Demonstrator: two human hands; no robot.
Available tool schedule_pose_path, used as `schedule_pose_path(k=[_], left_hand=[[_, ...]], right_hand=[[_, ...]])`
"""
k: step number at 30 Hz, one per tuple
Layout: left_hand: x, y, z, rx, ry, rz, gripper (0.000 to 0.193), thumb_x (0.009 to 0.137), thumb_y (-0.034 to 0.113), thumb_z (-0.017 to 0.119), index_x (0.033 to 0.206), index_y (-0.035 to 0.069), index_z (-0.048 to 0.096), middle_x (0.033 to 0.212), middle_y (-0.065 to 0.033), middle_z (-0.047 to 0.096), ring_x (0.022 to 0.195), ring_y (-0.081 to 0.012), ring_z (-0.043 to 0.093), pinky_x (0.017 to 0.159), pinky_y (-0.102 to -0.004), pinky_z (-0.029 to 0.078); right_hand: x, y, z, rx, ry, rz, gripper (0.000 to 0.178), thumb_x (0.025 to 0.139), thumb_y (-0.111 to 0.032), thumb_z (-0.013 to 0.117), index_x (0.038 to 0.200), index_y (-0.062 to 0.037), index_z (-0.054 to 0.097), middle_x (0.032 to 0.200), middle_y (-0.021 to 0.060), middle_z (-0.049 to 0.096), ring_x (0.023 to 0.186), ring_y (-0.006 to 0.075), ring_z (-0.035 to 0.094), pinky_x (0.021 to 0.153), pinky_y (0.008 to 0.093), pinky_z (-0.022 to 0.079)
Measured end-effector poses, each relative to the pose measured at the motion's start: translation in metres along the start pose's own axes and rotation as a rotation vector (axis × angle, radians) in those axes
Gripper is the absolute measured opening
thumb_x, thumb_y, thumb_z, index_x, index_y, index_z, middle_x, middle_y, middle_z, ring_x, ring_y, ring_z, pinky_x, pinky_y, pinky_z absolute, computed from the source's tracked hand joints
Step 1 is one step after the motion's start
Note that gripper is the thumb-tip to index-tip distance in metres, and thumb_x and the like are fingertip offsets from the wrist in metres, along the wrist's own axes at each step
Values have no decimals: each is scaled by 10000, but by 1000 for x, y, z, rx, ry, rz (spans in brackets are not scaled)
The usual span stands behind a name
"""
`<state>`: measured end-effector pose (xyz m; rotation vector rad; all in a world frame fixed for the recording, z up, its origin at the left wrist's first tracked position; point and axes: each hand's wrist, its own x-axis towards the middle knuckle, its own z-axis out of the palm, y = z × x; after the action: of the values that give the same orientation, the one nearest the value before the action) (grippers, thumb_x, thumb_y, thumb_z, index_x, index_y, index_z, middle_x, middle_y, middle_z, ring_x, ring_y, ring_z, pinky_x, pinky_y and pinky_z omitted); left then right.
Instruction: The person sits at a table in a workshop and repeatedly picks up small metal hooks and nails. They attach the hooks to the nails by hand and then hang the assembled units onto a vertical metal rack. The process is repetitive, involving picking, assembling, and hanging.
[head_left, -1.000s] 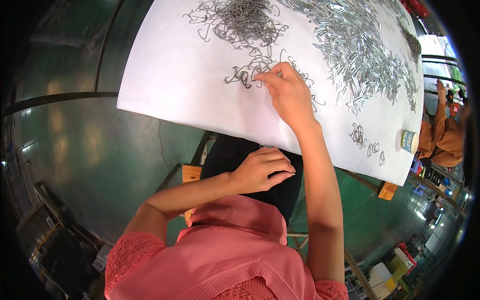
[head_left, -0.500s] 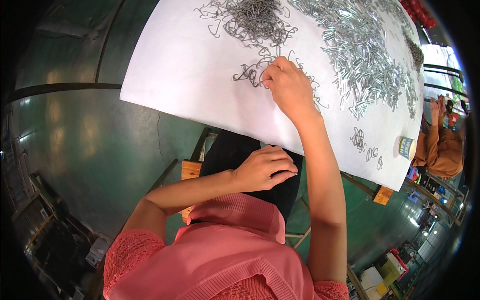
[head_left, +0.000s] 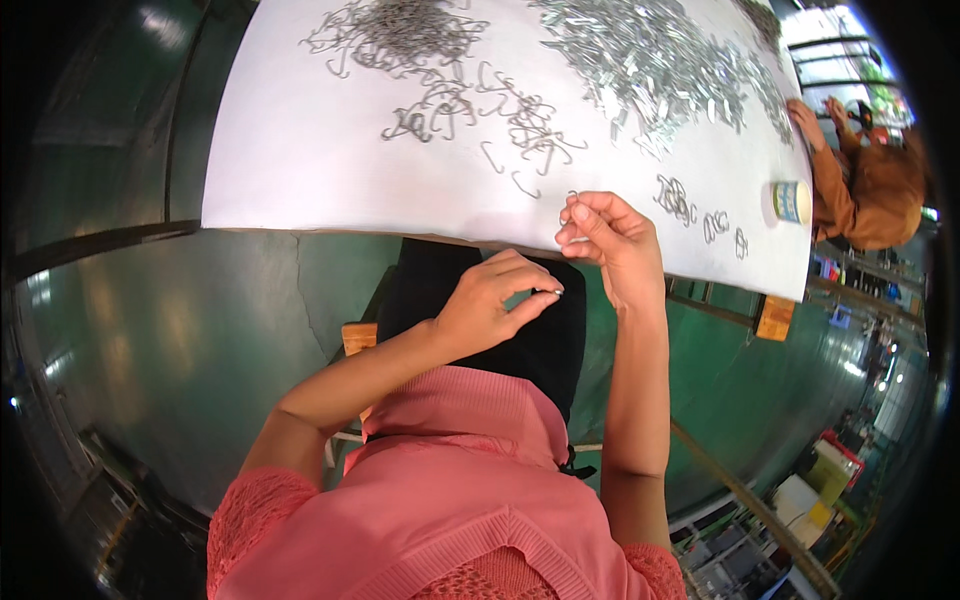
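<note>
The right hand (head_left: 618,238) pinched a wire hook (head_left: 572,193) over the near edge of the desk (head_left: 300,175), the left hand (head_left: 490,305) curled, its hold unclear, with three small hook clusters (head_left: 676,199) set apart and a large heap (head_left: 405,30) apparently left.

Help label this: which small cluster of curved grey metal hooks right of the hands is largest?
The leftmost small cluster, nearest the right hand; it visibly holds the most hooks.
</note>
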<state>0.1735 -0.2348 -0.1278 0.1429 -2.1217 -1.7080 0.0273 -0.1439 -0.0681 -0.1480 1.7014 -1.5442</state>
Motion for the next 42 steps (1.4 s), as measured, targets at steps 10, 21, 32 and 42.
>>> schedule_pose_path(k=[10, 21, 32, 42], left_hand=[[2, 11, 18, 41, -1, 10, 181, 778, 9, 691, 952, 59, 681, 880, -54, 687, 773, -197, 623, 686, -305, 495], [5, 20, 35, 76, -21, 32, 298, 809, 17, 675, 1103, 49, 644, 885, -64, 673, 769, -158, 606, 674, -283, 491], [157, -36, 36, 684, -14, 47, 174, 865, 190, 633, 965, 50, 659, 891, -114, 656, 856, -262, 613, 749, -364, 492], [185, -68, 65, 1239, -170, 225, 197, 760, 20, 585, 955, -14, 577, 984, -152, 580, 957, -294, 564, 791, -381, 521]], right_hand=[[-79, 46, -25, 365, 75, -61, 124, 839, -129, 711, 907, -30, 683, 899, 5, 619, 690, 63, 472, 593, 210, 373], [-83, 64, -25, 389, 212, -319, 72, 837, -51, 697, 900, -22, 679, 965, 32, 577, 828, 100, 527, 743, 237, 427], [-95, 63, -31, 265, 221, -419, 36, 850, -7, 664, 885, -11, 670, 943, 51, 592, 701, 77, 543, 557, 192, 419], [-97, 60, -35, 287, 207, -420, 69, 891, -37, 625, 942, 4, 650, 931, 84, 647, 728, 133, 641, 578, 230, 514]])
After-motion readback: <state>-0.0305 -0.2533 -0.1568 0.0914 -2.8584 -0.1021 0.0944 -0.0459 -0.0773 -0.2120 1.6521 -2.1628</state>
